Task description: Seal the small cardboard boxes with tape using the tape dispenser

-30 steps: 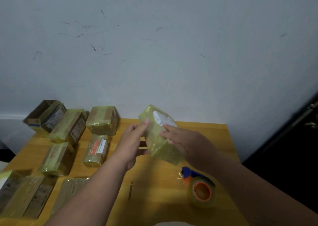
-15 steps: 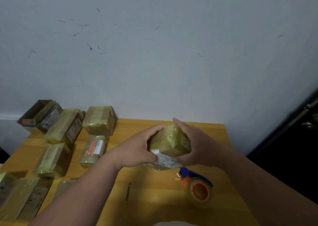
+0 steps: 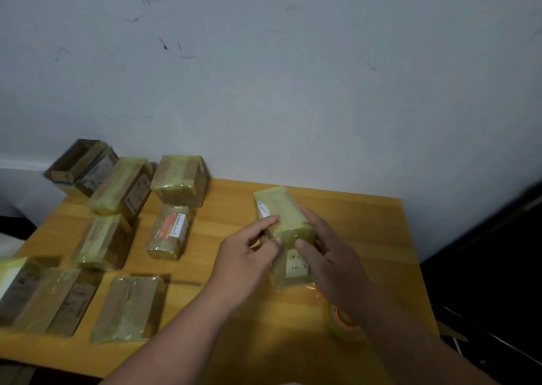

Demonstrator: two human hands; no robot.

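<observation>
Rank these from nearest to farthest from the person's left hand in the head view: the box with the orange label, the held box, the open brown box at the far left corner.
1. Held box: gripped by the left hand itself.
2. Box with the orange label: on the table, to that hand's left.
3. Open brown box: far left corner, by the wall.

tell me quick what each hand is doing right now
Left hand: pinches the taped box at its left side.
Right hand: holds the same box from the right.
</observation>
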